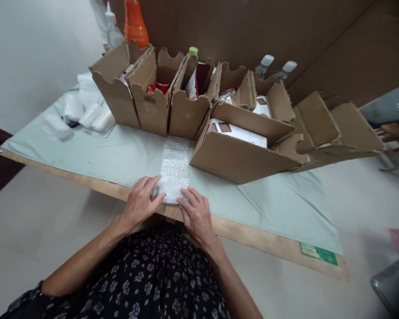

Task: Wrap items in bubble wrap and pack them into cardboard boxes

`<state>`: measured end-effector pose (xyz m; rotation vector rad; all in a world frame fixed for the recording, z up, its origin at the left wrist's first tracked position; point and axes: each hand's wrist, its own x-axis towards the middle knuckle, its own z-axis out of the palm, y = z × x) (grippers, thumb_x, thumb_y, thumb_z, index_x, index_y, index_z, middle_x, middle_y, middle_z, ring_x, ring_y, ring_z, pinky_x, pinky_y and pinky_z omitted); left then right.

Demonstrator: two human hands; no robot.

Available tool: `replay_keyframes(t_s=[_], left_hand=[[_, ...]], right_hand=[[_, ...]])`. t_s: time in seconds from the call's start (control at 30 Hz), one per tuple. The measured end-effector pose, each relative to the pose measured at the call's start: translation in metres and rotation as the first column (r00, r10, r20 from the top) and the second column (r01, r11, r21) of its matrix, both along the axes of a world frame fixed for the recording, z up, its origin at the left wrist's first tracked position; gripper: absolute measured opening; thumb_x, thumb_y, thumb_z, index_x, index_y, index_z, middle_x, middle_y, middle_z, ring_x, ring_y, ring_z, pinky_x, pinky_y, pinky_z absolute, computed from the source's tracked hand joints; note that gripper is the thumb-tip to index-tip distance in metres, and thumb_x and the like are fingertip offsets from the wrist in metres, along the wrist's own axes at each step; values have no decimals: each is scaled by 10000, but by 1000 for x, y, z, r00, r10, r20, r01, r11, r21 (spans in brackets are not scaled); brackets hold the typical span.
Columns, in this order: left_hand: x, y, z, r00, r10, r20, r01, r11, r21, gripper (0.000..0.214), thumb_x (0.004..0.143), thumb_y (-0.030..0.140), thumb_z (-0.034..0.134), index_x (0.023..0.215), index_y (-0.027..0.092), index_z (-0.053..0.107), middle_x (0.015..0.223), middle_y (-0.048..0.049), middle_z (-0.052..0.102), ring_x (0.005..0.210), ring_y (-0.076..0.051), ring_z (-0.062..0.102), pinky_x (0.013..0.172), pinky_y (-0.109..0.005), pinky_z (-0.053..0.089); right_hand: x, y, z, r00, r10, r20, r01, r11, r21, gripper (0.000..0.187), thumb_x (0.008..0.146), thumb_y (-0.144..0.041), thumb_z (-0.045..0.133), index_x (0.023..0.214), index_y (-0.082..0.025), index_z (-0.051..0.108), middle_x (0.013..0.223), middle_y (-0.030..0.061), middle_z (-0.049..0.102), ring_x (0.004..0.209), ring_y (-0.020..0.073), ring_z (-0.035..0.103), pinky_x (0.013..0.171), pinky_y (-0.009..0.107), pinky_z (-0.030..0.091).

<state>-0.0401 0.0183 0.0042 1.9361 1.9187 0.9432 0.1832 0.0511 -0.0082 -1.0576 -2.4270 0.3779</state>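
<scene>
A strip of clear bubble wrap (174, 168) lies flat on the pale green table cover (96, 155), running away from me. My left hand (141, 200) rests on its near left corner with fingers spread flat. My right hand (197, 213) lies on its near right corner, fingers stretched out. Both hands sit at the table's front edge and hold nothing.
A row of open cardboard boxes (153, 99) stands behind the wrap, with red packets and bottles inside. A larger open box (242, 155) sits to the right. Rolled bubble-wrap bundles (86, 115) lie at the far left. An orange bottle (134, 22) stands at the back.
</scene>
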Motion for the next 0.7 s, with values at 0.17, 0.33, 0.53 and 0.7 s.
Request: replay_keyframes(t_s=[0.17, 0.33, 0.53, 0.7], left_hand=[[-1, -18, 6, 978, -203, 54, 202, 979, 23, 376, 938, 269, 639, 1310, 218, 660, 1134, -98, 752, 1049, -273, 678, 961, -488, 551], [4, -5, -2, 991, -65, 117, 74, 995, -73, 277, 953, 244, 587, 1177, 184, 738, 957, -79, 787, 847, -232, 706, 849, -422, 592], [3, 17, -6, 994, 4, 109, 13, 987, -160, 317, 907, 239, 628, 1200, 184, 737, 1016, -82, 803, 768, -220, 723, 811, -384, 608], [0, 12, -2, 999, 26, 44, -26, 1000, -10, 313, 956, 293, 612, 1236, 180, 693, 1072, -110, 756, 957, -254, 722, 882, -411, 602]], right_hand=[[-4, 6, 6, 995, 14, -103, -29, 988, -150, 301, 1051, -187, 478, 1175, -232, 748, 1098, 88, 792, 1035, 244, 706, 922, 425, 530], [-5, 11, 11, 971, -73, -228, 42, 989, -140, 254, 1055, -248, 515, 1191, -194, 722, 1078, 91, 787, 990, 236, 697, 891, 392, 546], [4, 5, 5, 991, -58, -117, 67, 995, 70, 266, 1013, -196, 566, 1241, -241, 697, 1333, 106, 708, 1297, 285, 588, 1020, 464, 478], [-3, 19, -7, 1000, -2, 5, 1, 998, 59, 289, 1013, -173, 551, 1253, -210, 708, 1333, 121, 720, 1338, 311, 570, 999, 476, 475]])
